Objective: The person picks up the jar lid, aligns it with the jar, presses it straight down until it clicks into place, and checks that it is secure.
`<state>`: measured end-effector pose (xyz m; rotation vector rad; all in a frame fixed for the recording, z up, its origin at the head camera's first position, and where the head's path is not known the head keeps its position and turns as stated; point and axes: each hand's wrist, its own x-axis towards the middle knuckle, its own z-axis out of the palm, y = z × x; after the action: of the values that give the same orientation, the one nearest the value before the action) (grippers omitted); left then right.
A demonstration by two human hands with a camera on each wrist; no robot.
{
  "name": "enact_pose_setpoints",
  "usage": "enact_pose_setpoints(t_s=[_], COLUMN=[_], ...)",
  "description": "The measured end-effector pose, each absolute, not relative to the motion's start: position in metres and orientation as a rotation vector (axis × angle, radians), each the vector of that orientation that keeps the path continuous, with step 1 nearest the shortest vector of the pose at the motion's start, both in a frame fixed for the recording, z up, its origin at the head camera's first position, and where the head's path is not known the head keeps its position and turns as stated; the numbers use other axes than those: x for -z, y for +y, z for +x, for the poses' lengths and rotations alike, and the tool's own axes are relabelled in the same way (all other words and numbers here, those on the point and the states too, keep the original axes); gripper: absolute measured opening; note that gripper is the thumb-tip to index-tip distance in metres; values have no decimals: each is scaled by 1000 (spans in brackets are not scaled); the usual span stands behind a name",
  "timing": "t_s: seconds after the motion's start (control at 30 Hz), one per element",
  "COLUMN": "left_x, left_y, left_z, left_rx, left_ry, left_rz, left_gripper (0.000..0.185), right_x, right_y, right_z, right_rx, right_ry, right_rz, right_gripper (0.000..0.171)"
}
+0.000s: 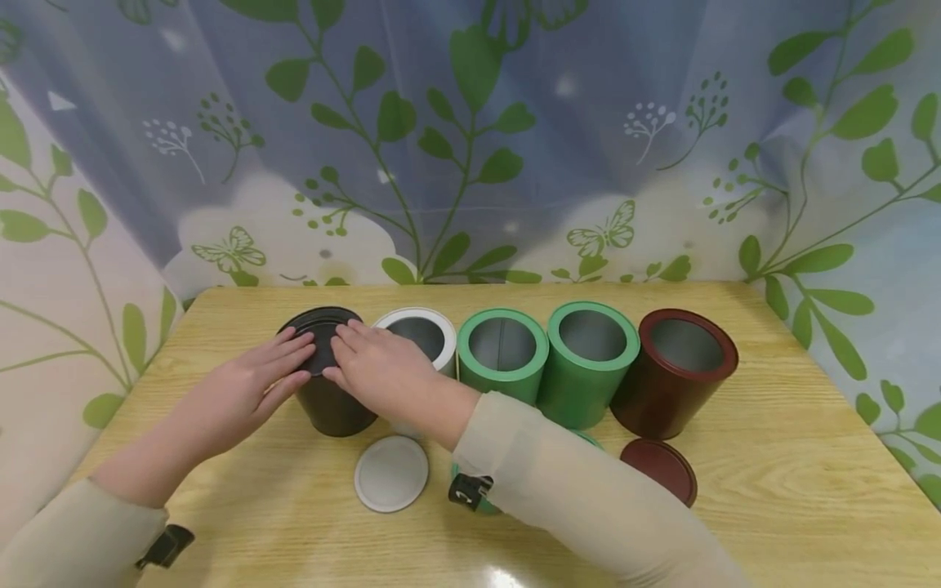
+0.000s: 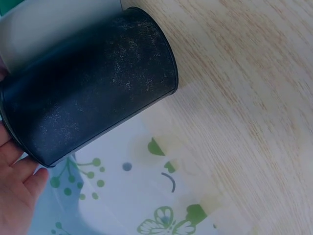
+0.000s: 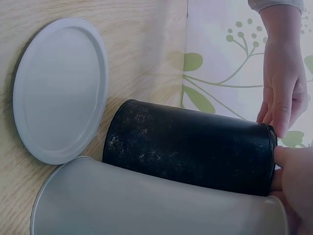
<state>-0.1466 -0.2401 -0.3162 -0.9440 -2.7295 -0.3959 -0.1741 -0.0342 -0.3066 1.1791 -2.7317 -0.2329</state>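
Both hands lie on top of a black can (image 1: 334, 408) at the left end of a row of cans. A black lid (image 1: 319, 347) sits at the can's mouth, its near edge slightly uneven with the rim. My left hand (image 1: 250, 384) rests its extended fingers on the lid's left side. From the right, my right hand (image 1: 385, 367) lays straight fingers on the lid and partly covers the white can (image 1: 417, 318) beside it. In the right wrist view the black can (image 3: 190, 147) stands close against the white can (image 3: 161, 205).
Two green cans (image 1: 502, 378) and a dark red can (image 1: 654, 404), uncovered, continue the row rightward. In front lie a white lid (image 1: 391, 474), a dark red lid (image 1: 662, 471) and green lids mostly hidden under the right sleeve (image 1: 573, 490). A patterned curtain (image 1: 470, 163) hangs behind the wooden table (image 1: 794, 457).
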Motion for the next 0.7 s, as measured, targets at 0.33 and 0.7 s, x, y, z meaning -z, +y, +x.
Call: enact_pose_setpoints(t_s=[0.33,0.7], left_x=[316,316], left_y=[-240,-240], left_z=[-152,-158], left_rx=[412,411], left_ry=[-2757,-2743], left_rz=[-935,-932], left_gripper=[42,41], right_x=[308,307], right_y=[-35,-39], right_z=[-180,-182], right_rx=[197,232], right_ry=[-2728,-2789], right_rz=[1181,1172], right_gripper=[51,52])
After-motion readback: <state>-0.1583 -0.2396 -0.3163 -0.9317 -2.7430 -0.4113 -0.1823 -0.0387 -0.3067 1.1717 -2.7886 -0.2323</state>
